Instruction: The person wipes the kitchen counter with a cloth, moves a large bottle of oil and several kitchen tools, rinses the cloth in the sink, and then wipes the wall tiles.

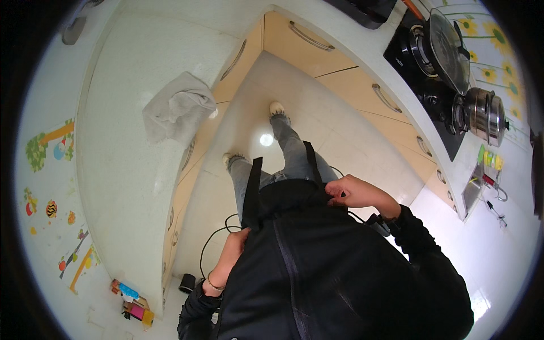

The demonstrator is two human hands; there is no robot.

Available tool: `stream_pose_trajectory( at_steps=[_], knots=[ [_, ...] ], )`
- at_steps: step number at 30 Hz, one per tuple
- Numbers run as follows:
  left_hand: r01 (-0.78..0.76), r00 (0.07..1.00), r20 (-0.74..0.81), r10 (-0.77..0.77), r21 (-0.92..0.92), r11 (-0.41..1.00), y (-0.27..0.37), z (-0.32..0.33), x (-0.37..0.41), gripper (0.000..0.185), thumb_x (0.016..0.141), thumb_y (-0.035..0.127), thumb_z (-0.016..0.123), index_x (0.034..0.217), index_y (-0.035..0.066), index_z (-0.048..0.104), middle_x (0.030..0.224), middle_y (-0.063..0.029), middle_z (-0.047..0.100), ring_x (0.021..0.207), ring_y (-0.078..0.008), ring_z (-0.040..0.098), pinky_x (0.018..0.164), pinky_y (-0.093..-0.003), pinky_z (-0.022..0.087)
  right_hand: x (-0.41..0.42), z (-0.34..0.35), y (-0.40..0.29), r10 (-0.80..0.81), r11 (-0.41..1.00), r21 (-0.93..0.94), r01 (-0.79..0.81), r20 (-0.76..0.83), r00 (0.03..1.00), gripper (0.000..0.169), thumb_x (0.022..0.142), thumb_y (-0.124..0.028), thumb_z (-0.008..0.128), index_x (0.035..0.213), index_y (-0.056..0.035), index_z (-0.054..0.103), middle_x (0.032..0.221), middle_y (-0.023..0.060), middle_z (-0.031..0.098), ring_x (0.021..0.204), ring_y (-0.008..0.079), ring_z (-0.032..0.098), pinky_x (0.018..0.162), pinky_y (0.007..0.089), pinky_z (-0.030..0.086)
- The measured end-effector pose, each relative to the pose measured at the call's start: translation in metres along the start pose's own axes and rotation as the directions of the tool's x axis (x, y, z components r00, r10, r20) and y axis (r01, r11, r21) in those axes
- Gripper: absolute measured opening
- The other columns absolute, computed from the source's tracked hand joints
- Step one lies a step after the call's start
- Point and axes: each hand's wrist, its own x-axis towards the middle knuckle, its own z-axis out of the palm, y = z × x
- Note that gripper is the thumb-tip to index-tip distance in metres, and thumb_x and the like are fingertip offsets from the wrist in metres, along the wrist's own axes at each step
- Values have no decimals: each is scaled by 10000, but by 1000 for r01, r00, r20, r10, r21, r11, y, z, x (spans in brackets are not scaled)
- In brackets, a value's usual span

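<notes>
My right hand [352, 193] is at the right side of my waist, its fingers curled on the edge of a black waist belt [293, 197]. A small black bit shows between the fingers. My left hand [238, 242] rests against the left side of my black jacket [263, 272], and its fingertips are hidden by the fabric. Two black straps hang from the waist: a left strap [253, 187] and a right strap [313, 163]. Ahead to the left, a crumpled grey cloth [178, 106] lies on the white countertop [123, 85], partly over its front edge.
Wooden drawer fronts [340, 76] run below the counters. At right, a black gas stove [433, 100] carries a lidded pan [446, 51] and a steel pot [484, 114], with a sink [472, 187] beyond. A black cable [203, 250] hangs by my left side. Small packages [134, 304] stand at lower left.
</notes>
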Motion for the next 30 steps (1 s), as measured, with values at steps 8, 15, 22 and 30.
stream_pose_trajectory(
  at_steps=[8,15,22,30],
  knots=[
    [-145,986,88,139,63,987,-28,-23,-28,298,771,195,635,873,-66,535,705,-273,517,749,-428,364,591,-331,426,-29,66,35,-49,708,685,-175,294,955,166,895,-143,600,995,-12,618,741,-65,520,662,20,463,570,188,374],
    [-239,909,360,210,37,970,-105,-79,-73,295,813,109,616,1067,-20,537,918,-181,601,738,-272,608,640,-344,475,-9,191,33,103,429,882,-193,164,981,308,859,-107,619,1133,33,596,935,-13,628,774,26,559,637,135,419],
    [-11,995,99,-3,150,989,-189,-99,-121,465,840,-24,606,1272,-10,434,1059,-146,514,784,-203,621,694,-283,515,8,304,19,-40,442,893,-86,116,992,264,845,-98,630,1071,36,607,873,-10,621,714,28,546,578,152,397],
    [-121,988,123,91,263,957,-259,-78,-134,524,764,65,716,1214,-16,461,825,-139,608,656,-200,573,618,-311,463,-3,361,41,133,458,883,106,-186,973,294,853,-87,645,1135,-7,617,880,13,620,690,36,526,591,178,416]
  ],
)
